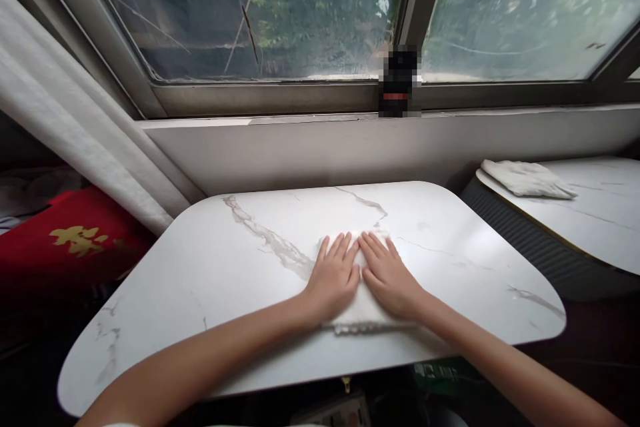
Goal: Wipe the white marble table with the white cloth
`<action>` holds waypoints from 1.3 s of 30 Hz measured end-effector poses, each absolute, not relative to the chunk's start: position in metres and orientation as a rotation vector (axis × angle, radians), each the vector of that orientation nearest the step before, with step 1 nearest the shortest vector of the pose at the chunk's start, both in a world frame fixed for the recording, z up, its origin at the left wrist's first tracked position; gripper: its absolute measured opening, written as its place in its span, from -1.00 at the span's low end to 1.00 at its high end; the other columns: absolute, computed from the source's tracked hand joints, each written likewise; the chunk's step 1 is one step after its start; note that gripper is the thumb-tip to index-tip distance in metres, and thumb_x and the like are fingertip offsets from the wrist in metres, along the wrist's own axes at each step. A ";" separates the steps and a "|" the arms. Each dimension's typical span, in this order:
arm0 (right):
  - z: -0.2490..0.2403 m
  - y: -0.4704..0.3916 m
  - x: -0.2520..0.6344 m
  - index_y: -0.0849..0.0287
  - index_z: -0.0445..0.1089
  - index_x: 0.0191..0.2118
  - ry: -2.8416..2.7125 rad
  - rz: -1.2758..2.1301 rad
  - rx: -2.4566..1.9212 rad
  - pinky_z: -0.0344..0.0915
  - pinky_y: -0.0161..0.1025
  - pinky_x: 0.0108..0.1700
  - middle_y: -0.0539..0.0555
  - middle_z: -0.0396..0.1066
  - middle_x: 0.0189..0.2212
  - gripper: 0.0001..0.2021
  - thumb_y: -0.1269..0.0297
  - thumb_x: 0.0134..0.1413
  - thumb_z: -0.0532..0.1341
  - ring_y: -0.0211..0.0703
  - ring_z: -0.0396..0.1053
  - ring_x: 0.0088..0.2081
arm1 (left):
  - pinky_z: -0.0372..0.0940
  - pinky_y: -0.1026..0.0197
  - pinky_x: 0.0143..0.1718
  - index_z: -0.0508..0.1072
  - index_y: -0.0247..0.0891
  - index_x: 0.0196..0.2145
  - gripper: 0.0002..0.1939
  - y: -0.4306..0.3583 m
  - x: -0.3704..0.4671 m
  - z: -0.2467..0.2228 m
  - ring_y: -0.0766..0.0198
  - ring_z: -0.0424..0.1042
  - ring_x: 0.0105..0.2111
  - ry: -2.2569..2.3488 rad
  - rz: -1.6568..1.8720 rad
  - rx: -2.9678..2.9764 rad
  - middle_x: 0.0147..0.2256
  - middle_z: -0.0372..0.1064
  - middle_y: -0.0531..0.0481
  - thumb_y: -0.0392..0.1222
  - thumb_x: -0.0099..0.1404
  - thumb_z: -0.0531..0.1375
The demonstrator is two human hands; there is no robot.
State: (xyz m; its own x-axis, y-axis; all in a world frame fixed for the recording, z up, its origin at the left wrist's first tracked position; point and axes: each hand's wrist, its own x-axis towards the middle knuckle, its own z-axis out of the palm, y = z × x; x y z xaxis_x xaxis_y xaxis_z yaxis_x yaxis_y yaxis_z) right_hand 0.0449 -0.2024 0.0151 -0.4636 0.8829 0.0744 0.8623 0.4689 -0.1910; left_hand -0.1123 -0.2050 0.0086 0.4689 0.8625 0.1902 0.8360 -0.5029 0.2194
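Observation:
A folded white cloth point(367, 310) lies flat near the front middle of a white marble-patterned table point(250, 233). Both palms press down on it side by side. My left hand point(334, 277) has its fingers stretched out, pointing away from me. My right hand point(387, 273) lies just beside it, fingers extended too, and the fingertips of the two hands nearly meet. Parts of the cloth are covered by the hands, while its near edge shows a ruffled border.
A second marble-patterned table point(610, 213) stands at the right with another folded white cloth point(527, 179) on it. Behind are a window point(270, 13) and its sill. A pale curtain point(85, 93) and a red cloth with gold lettering point(95, 233) are at the left.

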 end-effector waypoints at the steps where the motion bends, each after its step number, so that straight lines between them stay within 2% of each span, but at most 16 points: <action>1: 0.015 -0.185 0.042 0.37 -0.04 0.28 -2.514 0.174 -1.560 -0.25 0.06 0.28 0.19 -0.08 0.29 -0.45 0.29 0.20 -0.16 -0.06 -0.20 0.30 | -0.28 -0.05 0.26 0.05 -0.33 0.24 -0.51 -0.187 -0.111 0.008 0.20 -0.15 0.27 1.537 0.433 2.594 0.27 -0.09 -0.10 -0.19 0.40 -0.18; 4: 0.014 -0.130 0.035 0.40 0.02 0.25 -2.443 0.101 -1.614 -0.22 0.07 0.26 0.21 -0.01 0.26 -0.46 0.31 0.18 -0.17 -0.03 -0.14 0.28 | -0.28 -0.01 0.26 0.06 -0.35 0.23 -0.51 -0.132 -0.106 0.006 0.23 -0.11 0.26 1.606 0.439 2.548 0.26 -0.05 -0.09 -0.22 0.39 -0.19; 9: 0.013 -0.054 0.039 0.42 -0.03 0.26 -2.490 0.034 -1.607 -0.22 0.01 0.26 0.19 -0.04 0.27 -0.45 0.32 0.18 -0.18 -0.08 -0.16 0.29 | -0.29 0.02 0.26 0.09 -0.36 0.22 -0.51 -0.057 -0.096 0.005 0.25 -0.08 0.25 1.711 0.457 2.511 0.25 -0.03 -0.09 -0.23 0.39 -0.20; 13: 0.010 -0.017 0.048 0.43 -0.03 0.26 -2.473 -0.031 -1.658 -0.20 0.00 0.25 0.19 -0.06 0.28 -0.46 0.35 0.18 -0.20 -0.10 -0.14 0.28 | -0.30 0.02 0.26 0.08 -0.37 0.23 -0.51 -0.023 -0.085 0.005 0.23 -0.09 0.25 1.733 0.439 2.528 0.25 -0.04 -0.12 -0.22 0.40 -0.20; 19: 0.008 0.005 0.058 0.41 0.04 0.23 -2.436 -0.095 -1.662 -0.16 -0.01 0.24 0.22 0.04 0.24 -0.48 0.34 0.19 -0.19 -0.09 -0.05 0.25 | -0.27 0.01 0.25 0.11 -0.31 0.21 -0.53 0.002 -0.072 0.003 0.23 -0.04 0.23 1.750 0.456 2.554 0.23 0.02 -0.10 -0.22 0.40 -0.21; 30: 0.008 -0.016 0.062 0.41 0.02 0.25 -2.422 -0.091 -1.652 -0.20 -0.02 0.25 0.23 -0.03 0.27 -0.47 0.35 0.19 -0.19 -0.09 -0.12 0.28 | -0.30 -0.03 0.24 0.08 -0.36 0.23 -0.51 -0.017 -0.067 0.006 0.18 -0.09 0.25 1.764 0.445 2.561 0.26 -0.05 -0.14 -0.23 0.39 -0.19; 35: 0.008 -0.062 0.074 0.47 -0.02 0.26 -2.474 -0.140 -1.648 -0.20 0.00 0.25 0.26 -0.06 0.27 -0.46 0.30 0.22 -0.19 -0.03 -0.15 0.29 | -0.29 -0.05 0.25 0.04 -0.38 0.25 -0.50 -0.061 -0.059 0.005 0.17 -0.12 0.26 1.708 0.417 2.589 0.27 -0.09 -0.16 -0.21 0.39 -0.21; 39: 0.002 -0.118 0.089 0.51 -0.04 0.26 -2.512 -0.189 -1.589 -0.19 0.07 0.25 0.30 -0.08 0.27 -0.45 0.29 0.23 -0.22 0.03 -0.17 0.29 | -0.33 -0.08 0.25 -0.04 -0.47 0.26 -0.47 -0.117 -0.049 0.004 0.14 -0.19 0.28 1.658 0.417 2.616 0.28 -0.15 -0.21 -0.20 0.40 -0.22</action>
